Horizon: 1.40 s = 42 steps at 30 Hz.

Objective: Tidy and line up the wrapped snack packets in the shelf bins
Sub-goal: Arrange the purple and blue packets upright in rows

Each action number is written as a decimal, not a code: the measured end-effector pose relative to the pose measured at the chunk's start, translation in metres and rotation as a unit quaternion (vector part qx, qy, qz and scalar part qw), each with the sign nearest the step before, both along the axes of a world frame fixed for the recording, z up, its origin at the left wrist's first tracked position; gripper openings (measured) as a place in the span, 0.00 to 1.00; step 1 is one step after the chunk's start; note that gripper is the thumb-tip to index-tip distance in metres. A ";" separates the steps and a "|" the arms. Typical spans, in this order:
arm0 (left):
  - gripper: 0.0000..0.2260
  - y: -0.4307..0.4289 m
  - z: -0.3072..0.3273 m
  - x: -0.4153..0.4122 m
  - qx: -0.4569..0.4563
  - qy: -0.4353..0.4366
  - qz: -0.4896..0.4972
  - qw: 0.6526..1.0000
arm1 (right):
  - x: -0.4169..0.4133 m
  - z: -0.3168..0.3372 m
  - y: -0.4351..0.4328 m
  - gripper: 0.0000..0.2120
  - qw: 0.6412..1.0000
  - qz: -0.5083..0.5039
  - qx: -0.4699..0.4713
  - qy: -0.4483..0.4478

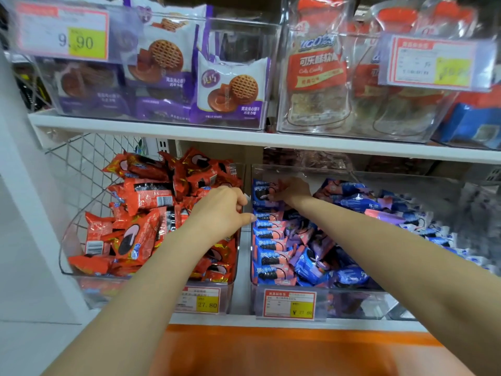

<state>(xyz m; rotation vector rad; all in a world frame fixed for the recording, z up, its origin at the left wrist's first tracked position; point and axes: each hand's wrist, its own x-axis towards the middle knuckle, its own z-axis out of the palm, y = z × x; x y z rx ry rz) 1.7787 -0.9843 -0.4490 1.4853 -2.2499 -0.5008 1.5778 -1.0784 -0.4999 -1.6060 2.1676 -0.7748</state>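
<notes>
Two clear bins stand on the lower shelf. The left bin holds a jumbled heap of red snack packets. In the right bin, blue and pink packets stand in a neat row along the left wall, and more blue packets lie loose to the right. My left hand curls over the right wall of the left bin, thumb toward the gap between the bins. My right hand reaches to the back of the row and grips a blue packet there.
The upper shelf carries clear bins of purple waffle-biscuit packs and red-labelled candy bags. Price tags hang on the bin fronts. Wire mesh closes the left side. An orange ledge juts out below.
</notes>
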 end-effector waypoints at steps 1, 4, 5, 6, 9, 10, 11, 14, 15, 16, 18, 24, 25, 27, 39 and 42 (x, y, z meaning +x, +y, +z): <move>0.18 0.000 0.000 -0.001 0.000 -0.004 0.002 1.000 | 0.000 0.000 0.000 0.26 1.000 0.003 0.001 0.004; 0.19 0.000 0.001 -0.002 -0.005 -0.021 0.006 1.000 | 0.001 0.005 0.004 0.27 0.998 0.031 0.023 0.047; 0.19 0.000 0.001 -0.003 -0.005 -0.024 0.008 1.000 | 0.002 0.009 0.006 0.27 0.996 0.045 0.031 0.069; 0.19 0.000 0.001 -0.003 -0.006 -0.025 0.009 1.000 | 0.002 0.015 0.007 0.27 0.994 0.054 0.031 0.089; 0.17 -0.001 0.003 -0.003 -0.016 -0.019 0.012 1.000 | -0.003 0.037 0.013 0.19 0.977 0.113 0.004 0.182; 0.16 -0.001 0.004 -0.004 -0.023 -0.014 0.011 1.000 | -0.006 0.045 0.017 0.14 0.963 0.157 0.009 0.218; 0.15 -0.002 0.004 -0.005 -0.029 -0.005 0.008 1.000 | -0.010 0.052 0.023 0.11 0.948 0.204 0.032 0.242; 0.12 -0.001 0.005 -0.011 -0.045 0.022 -0.014 0.999 | -0.023 0.059 0.041 0.17 0.885 0.312 0.198 0.284; 0.12 0.000 0.004 -0.014 -0.055 0.022 -0.024 0.998 | -0.028 0.056 0.045 0.21 0.855 0.326 0.253 0.313; 0.11 0.000 0.004 -0.016 -0.065 0.023 -0.034 0.997 | -0.032 0.051 0.048 0.24 0.828 0.328 0.292 0.349; 0.10 0.000 0.002 -0.020 -0.077 0.030 -0.047 0.995 | -0.038 0.040 0.049 0.29 0.800 0.325 0.315 0.394; 0.08 -0.001 0.004 -0.029 -0.022 0.154 -0.054 0.986 | -0.045 0.041 0.045 0.24 0.800 0.334 0.239 0.438; 0.09 -0.001 0.004 -0.032 -0.014 0.163 -0.054 0.985 | -0.046 0.048 0.047 0.23 0.811 0.336 0.218 0.427; 0.11 -0.002 0.003 -0.037 0.000 0.176 -0.049 0.983 | -0.047 0.064 0.056 0.21 0.845 0.346 0.158 0.375; 0.11 0.002 -0.002 -0.067 0.266 0.343 -0.076 0.898 | -0.049 0.077 0.139 0.25 0.949 0.279 -0.134 0.064; 0.12 0.001 -0.001 -0.065 0.264 0.405 -0.039 0.875 | -0.043 0.073 0.143 0.19 0.953 0.190 -0.056 -0.229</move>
